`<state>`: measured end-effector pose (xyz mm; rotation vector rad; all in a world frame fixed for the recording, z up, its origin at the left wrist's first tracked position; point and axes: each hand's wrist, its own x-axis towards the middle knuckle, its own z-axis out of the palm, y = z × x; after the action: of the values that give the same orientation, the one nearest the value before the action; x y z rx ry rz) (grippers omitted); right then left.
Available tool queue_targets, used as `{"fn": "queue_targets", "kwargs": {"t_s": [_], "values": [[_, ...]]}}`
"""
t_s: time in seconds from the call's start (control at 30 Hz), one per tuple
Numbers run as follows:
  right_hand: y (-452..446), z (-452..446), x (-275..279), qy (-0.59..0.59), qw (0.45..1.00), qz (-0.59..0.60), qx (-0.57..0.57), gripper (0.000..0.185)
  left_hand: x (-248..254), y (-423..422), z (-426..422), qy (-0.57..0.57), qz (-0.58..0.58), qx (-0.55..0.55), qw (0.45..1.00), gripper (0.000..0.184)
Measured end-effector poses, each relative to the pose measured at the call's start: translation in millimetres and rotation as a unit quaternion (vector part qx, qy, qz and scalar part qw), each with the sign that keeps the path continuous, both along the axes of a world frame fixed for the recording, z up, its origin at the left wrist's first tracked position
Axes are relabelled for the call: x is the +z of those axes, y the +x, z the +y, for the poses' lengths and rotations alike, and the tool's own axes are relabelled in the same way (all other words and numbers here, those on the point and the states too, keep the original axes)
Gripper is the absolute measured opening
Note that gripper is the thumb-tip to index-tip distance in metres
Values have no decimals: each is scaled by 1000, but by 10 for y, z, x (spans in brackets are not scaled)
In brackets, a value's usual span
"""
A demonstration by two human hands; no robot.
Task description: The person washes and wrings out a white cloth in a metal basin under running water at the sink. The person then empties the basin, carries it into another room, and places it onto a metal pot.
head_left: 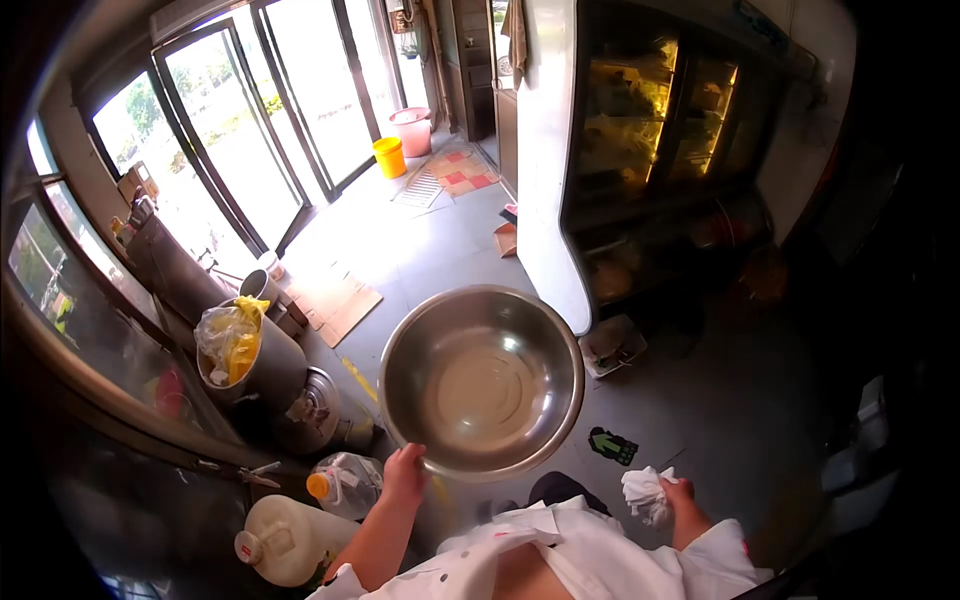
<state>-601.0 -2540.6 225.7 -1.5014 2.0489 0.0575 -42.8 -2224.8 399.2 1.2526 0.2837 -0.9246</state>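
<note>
A large round steel basin (480, 375) is held out in front of me, its inside facing up and bare. My left hand (405, 472) grips the near left part of its rim, fingers closed over the edge. Off to the right and lower down, my right hand (683, 500) is closed around a crumpled white cloth (650, 495), apart from the basin. White sleeves and a white jacket (600, 545) show at the bottom.
Left of me stand a white jug (285, 540), a clear bottle with an orange cap (345, 485) and a bin with plastic bags (270, 360). Flattened cardboard (335, 305) lies ahead. A lit glass-door cabinet (640, 120) stands right; yellow (389, 157) and pink buckets (411, 130) sit near glass doors.
</note>
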Motion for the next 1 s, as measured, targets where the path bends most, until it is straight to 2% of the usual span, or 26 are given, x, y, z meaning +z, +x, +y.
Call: {"fn": "queue_targets", "kwargs": {"t_s": [0.07, 0.1, 0.13, 0.2, 0.23, 0.27, 0.33, 0.37, 0.4, 0.43, 0.47, 0.53, 0.6, 0.73, 0.77, 0.83, 1.0], "values": [[564, -471, -165, 33, 998, 47, 22, 71, 53, 585, -511, -85, 3, 44, 995, 9], [819, -742, -344, 52, 997, 59, 22, 74, -71, 956, -647, -89, 18, 23, 996, 18], [1084, -1007, -530, 61, 996, 58, 25, 74, -226, 1260, -806, -81, 17, 26, 996, 18], [1826, -1616, -648, 73, 995, 37, 59, 75, -158, 1753, -1301, -145, 4, 56, 988, 23], [2226, -1851, -689, 88, 991, 48, 89, 75, -273, 2042, -1368, -106, 15, 78, 991, 26], [2695, -2204, -774, 100, 986, 57, 118, 75, 334, 2061, -1928, -78, 11, 144, 986, 1], [3678, -2747, -800, 86, 984, 38, 154, 73, 75, 2645, -1992, -71, -5, 133, 989, 25], [4219, -3019, -663, 96, 982, -3, 161, 73, 166, 2868, -2173, -61, 0, 137, 989, 25], [4728, -3348, -693, 80, 974, -2, 210, 71, 292, 3073, -2422, -44, -11, 177, 983, 12], [5204, -3628, -649, 62, 967, -54, 241, 72, 382, 3267, -2597, -27, -21, 215, 976, 2], [5747, -3870, -459, 32, 960, -56, 273, 68, 410, 3488, -2712, -24, -13, 222, 975, 2], [6815, -4412, 71, 50, 942, -106, 315, 66, 380, 3983, -2977, -17, -37, 226, 973, 3], [7736, -4914, 232, 19, 927, -163, 337, 64, 253, 4543, -3341, -17, -44, 251, 967, 4], [9270, -5734, 560, -44, 922, -202, 327, 60, -157, 5923, -4153, -43, -48, 229, 971, 5], [9578, -5888, 651, -52, 924, -244, 289, 58, -233, 6303, -4399, -46, -26, 208, 977, 6], [10175, -6183, 763, -76, 924, -310, 210, 51, -66, 7045, -5113, -76, 2, 174, 982, 8], [11292, -6932, 1112, -117, 929, -333, 113, 49, 12, 8891, -6535, -76, 27, 71, 994, 10]]}}
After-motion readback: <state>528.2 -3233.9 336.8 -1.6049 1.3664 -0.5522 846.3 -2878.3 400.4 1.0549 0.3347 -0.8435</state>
